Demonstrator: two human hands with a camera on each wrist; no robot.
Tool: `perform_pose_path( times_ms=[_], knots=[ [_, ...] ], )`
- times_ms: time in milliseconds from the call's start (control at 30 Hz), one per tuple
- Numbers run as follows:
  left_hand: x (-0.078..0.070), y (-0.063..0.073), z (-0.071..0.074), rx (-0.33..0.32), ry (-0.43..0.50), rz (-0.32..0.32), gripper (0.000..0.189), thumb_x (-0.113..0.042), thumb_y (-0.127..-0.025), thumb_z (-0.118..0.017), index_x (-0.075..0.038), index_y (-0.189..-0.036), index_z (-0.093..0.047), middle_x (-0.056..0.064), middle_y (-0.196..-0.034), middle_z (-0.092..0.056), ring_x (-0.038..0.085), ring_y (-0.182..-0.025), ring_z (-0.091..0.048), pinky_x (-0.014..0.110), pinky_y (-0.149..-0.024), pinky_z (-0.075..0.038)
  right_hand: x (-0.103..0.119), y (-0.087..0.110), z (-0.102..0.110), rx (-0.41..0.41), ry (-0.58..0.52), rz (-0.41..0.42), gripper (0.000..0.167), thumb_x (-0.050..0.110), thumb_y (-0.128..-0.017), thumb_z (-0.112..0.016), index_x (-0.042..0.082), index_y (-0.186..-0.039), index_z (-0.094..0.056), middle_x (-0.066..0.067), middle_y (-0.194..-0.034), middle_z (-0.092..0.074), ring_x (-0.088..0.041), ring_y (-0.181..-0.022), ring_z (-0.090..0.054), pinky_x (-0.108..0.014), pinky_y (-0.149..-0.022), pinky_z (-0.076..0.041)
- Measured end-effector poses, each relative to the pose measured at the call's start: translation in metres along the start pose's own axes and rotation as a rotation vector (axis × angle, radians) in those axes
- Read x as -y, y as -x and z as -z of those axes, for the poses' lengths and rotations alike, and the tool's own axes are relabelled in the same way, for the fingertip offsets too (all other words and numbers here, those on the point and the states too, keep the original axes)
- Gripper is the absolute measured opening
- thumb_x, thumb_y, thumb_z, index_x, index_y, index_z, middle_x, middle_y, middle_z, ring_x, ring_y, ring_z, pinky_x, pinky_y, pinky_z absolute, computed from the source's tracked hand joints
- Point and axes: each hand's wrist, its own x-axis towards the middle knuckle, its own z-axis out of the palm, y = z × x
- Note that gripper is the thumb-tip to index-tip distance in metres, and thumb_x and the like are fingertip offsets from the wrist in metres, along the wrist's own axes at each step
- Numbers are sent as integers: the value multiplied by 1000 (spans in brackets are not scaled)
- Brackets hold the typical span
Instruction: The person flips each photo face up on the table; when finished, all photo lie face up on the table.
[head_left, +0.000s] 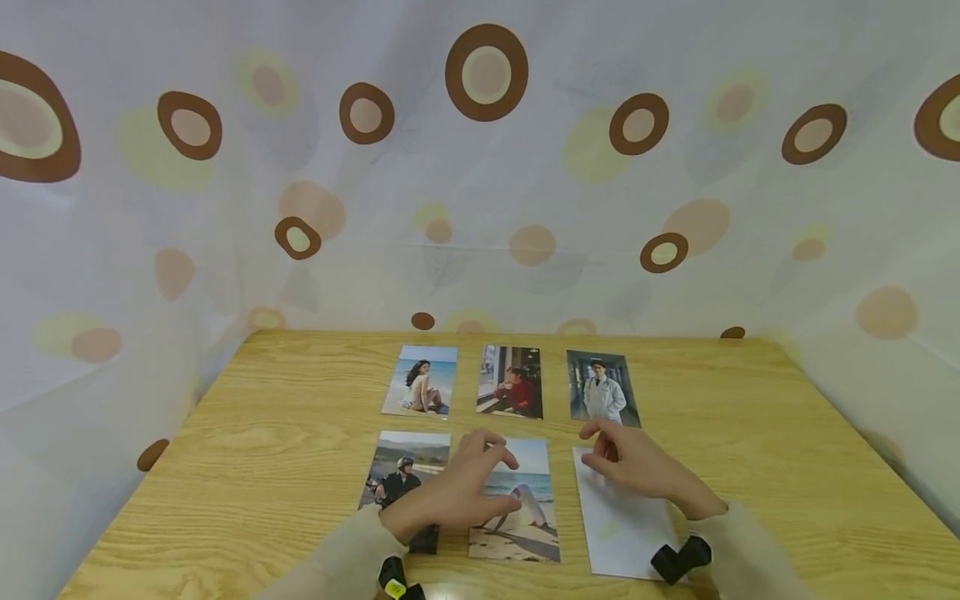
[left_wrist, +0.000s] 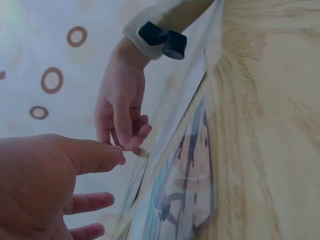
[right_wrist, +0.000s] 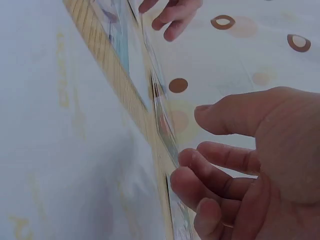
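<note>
My left hand (head_left: 459, 493) hovers over a beach photo (head_left: 525, 546) and partly covers a photo of a helmeted rider (head_left: 408, 450) to its left. Its thumb and fingers are spread apart, with nothing between them. Over the upper end of a white card (head_left: 622, 533), apparently a photo lying face down, is my right hand (head_left: 637, 467). Those fingers curl loosely and hold nothing; the right wrist view shows the thumb (right_wrist: 230, 112) apart from them. In the left wrist view a glossy photo (left_wrist: 192, 185) lies flat below the hands.
Behind the hands lie a photo of a seated person by the sea (head_left: 423, 383), one of a person in red by a window (head_left: 513, 383), and one of a person in a white coat (head_left: 603, 387). A patterned curtain (head_left: 487, 167) surrounds the wooden table (head_left: 262, 467).
</note>
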Motion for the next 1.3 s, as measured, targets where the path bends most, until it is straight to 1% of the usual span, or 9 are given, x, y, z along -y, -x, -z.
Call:
perform_pose_path(
  times_ms=[200, 367, 467, 633, 833, 967, 1100, 1200, 1300],
  knots=[
    [-9, -11, -8, 3, 5, -23, 28, -24, -93, -63, -10, -116, -56, 13, -134, -36, 24, -119, -34, 39, -93, -32, -13, 16, 21, 26, 41, -37, 35, 17, -90, -68, -4, -114, -54, -1, -86, -57, -3, -70, -50, -23, -59, -45],
    [-16, -20, -17, 25, -3, -29, 29, -25, -92, -65, -11, -116, -57, 5, -123, -41, 14, -103, -32, 30, -85, -27, -18, 23, 31, 61, 101, -109, 46, 22, -82, -76, -3, -116, -56, -10, -102, -60, -16, -86, -54, -28, -70, -49],
    [-23, -27, -22, 43, -44, -15, 33, -26, -90, -68, -13, -118, -58, 2, -118, -42, 12, -99, -32, 28, -83, -26, -23, 26, 34, 69, 158, -110, 50, 24, -78, -79, -1, -115, -57, -12, -109, -60, -24, -93, -55, -34, -77, -49],
    [-35, -45, -32, 87, -116, 0, 45, -31, -82, -77, -16, -120, -57, 2, -119, -44, 12, -100, -33, 29, -84, -28, -33, 32, 38, 80, 246, -97, 57, 31, -72, -84, 2, -114, -60, -9, -108, -59, -26, -96, -53, -41, -81, -47],
    [-43, -69, -37, 140, -212, 58, 56, -37, -76, -82, -17, -120, -54, 2, -118, -42, 14, -102, -33, 28, -88, -30, -42, 30, 32, 80, 268, -57, 61, 34, -68, -86, 1, -112, -60, -9, -106, -55, -25, -97, -49, -43, -83, -44],
    [-46, -80, -42, 111, -280, 87, 59, -38, -72, -84, -15, -117, -54, 3, -114, -43, 15, -102, -36, 27, -89, -36, -45, 29, 31, 58, 257, -92, 63, 34, -67, -87, -1, -112, -61, -8, -104, -57, -23, -96, -51, -41, -84, -46],
    [-45, -83, -49, 82, -305, 129, 58, -37, -68, -87, -15, -113, -55, 2, -110, -45, 14, -100, -39, 24, -86, -42, -47, 30, 29, 63, 229, -113, 64, 33, -67, -88, -2, -112, -60, -9, -103, -59, -24, -94, -54, -41, -83, -48],
    [-43, -83, -52, 69, -267, 152, 60, -33, -67, -88, -15, -113, -54, 2, -107, -42, 13, -96, -37, 22, -80, -42, -49, 30, 29, 74, 203, -137, 64, 33, -67, -88, -2, -112, -59, -9, -101, -56, -23, -92, -52, -39, -80, -47],
    [-43, -85, -53, 41, -238, 156, 70, -31, -67, -89, -12, -122, -49, 5, -112, -42, 15, -99, -38, 23, -80, -43, -51, 31, 31, 62, 191, -167, 61, 32, -67, -88, 0, -111, -60, -7, -97, -52, -18, -88, -47, -33, -76, -44]
  ],
)
